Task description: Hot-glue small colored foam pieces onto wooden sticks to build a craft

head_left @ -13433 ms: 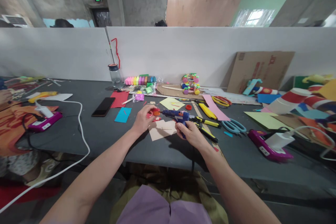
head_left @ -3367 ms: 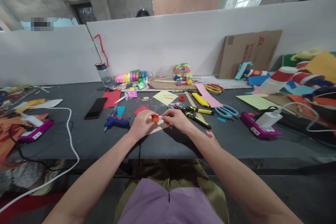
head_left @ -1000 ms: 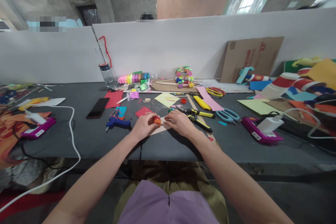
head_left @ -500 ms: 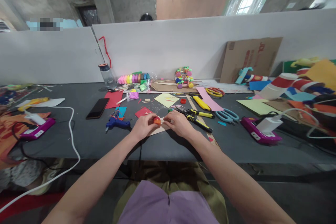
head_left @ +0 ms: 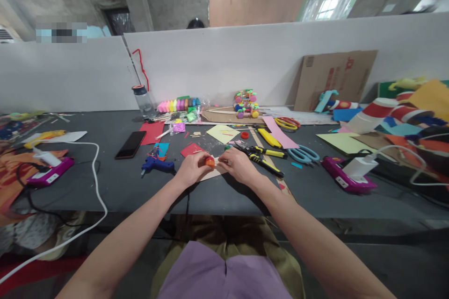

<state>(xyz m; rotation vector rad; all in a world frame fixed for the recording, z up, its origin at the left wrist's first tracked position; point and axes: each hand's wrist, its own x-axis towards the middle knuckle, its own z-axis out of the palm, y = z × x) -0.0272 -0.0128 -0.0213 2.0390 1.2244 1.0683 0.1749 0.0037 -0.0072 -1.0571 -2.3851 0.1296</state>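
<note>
1. Right of the blue glue gun (head_left: 157, 165), my left hand (head_left: 191, 169) pinches the rounded orange piece (head_left: 209, 162) between thumb and fingers; that hand is nearer both.
2. What look like pale sticks (head_left: 216, 162) run from the orange piece away from the glue gun, toward my right hand (head_left: 241, 165). Its fingers are bunched there; I can't tell whether they grip.
3. Also right of the glue gun, beige card (head_left: 213, 175) lies beneath my hands on the desk (head_left: 220, 196).
4. Farther right of the gun, yellow-and-black pliers (head_left: 271, 152) crowd my right hand.
</note>
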